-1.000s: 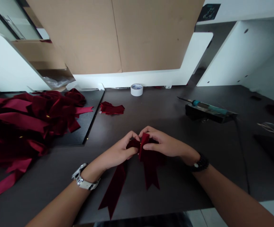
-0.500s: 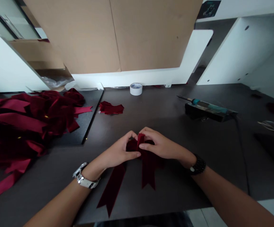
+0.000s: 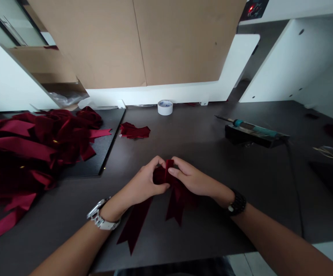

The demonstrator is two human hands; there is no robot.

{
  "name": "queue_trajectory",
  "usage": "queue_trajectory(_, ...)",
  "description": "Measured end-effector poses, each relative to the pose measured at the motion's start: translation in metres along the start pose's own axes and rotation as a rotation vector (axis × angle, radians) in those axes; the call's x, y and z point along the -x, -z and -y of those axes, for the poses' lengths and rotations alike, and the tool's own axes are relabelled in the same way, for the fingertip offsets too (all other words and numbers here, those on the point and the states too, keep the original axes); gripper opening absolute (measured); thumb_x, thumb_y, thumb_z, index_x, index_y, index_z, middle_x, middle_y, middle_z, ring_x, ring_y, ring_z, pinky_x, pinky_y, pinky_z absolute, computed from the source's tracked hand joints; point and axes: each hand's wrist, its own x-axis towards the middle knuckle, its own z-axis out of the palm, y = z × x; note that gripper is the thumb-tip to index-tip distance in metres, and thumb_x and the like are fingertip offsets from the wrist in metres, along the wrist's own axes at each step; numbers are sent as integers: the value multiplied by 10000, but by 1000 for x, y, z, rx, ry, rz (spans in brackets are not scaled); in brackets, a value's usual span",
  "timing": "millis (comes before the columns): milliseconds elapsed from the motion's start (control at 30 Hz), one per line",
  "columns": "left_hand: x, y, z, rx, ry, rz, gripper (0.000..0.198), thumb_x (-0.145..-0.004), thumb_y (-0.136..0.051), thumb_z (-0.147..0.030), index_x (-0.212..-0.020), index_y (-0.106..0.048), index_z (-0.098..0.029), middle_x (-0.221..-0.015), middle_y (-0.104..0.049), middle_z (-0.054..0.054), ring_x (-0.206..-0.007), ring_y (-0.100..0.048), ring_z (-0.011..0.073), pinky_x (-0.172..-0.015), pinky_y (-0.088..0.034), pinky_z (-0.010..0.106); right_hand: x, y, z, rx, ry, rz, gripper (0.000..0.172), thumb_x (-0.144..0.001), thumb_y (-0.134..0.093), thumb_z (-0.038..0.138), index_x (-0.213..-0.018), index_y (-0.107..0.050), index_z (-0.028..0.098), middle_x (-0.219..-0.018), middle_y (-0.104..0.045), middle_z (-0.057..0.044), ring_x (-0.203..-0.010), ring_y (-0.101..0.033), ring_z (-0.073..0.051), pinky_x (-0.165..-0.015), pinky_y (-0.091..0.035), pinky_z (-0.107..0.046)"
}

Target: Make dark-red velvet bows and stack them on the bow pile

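A dark red velvet ribbon bow (image 3: 160, 175) is held between my two hands above the near middle of the desk. My left hand (image 3: 147, 180) grips its left side, with index finger and thumb curled around the loop. My right hand (image 3: 193, 178) pinches the short upright band at the bow's centre, its thumb on the front. Two notched tails hang below, the left one longer and slanting toward the desk's near edge. The bow's right loop is mostly hidden by my right hand.
Many red ribbon bows (image 3: 44, 149) lie heaped on a black board at left. A small pile of red ribbon pieces (image 3: 134, 131) and a white tape roll (image 3: 165, 108) sit farther back. At right, a soldering iron (image 3: 253, 128) rests on a black stand, its cable trailing nearer.
My right hand has shifted slightly and its thumb has moved up on the centre band. The right tail has swung left and upward; the left hand keeps its grip.
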Motion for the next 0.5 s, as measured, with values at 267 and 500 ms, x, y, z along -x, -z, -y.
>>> queue_trajectory(267, 1, -7, -3, -41, -9, -145, 316, -708, -606, -180, -930, -385, -218, -734, -568, -58, -570, -497, 82, -553, -390, 204, -1, -3, -2, -166, -145, -44, 151, -915, -412, 327, -845, -429, 194, -816, -447, 3, -740, -421, -133, -703, -369, -273)
queue_trajectory(500, 4, -10, 6, -347, -217, -239, 299, -739, -606, -170, -982, -435, -200, -662, -555, -70, -474, -468, 62, -466, -368, 169, -1, -5, -3, -216, -184, -58, 158, -899, -453, 338, -829, -430, 198, -800, -443, 8, -715, -422, -122, -649, -374, -255)
